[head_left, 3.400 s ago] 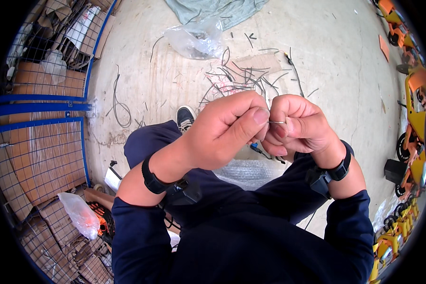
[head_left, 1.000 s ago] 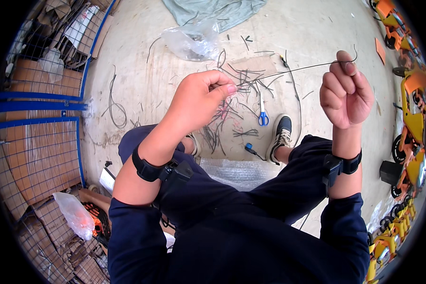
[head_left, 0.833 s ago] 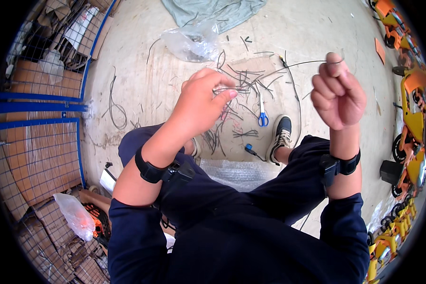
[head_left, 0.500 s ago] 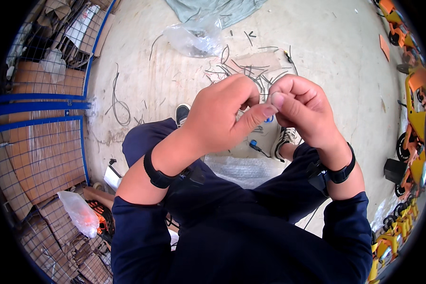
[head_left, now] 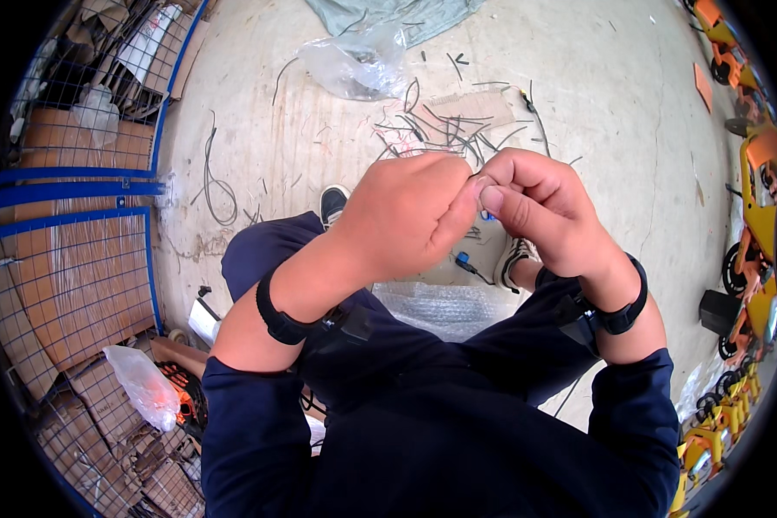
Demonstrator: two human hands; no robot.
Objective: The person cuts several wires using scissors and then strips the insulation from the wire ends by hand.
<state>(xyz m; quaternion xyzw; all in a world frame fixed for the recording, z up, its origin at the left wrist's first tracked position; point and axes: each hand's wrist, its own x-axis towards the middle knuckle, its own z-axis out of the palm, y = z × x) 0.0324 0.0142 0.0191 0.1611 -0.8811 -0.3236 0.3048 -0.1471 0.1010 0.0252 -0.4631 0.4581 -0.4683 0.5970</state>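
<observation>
While the pinch sits mid-frame: your left hand has its fingers curled in, and your right hand has thumb and index closed at the left's fingertips.
What's pinched: can't tell, fingers hide it.
Dark wires: scattered on the floor, upper middle.
Pinch tip: grip short, tilt your wrists so you can see.
</observation>
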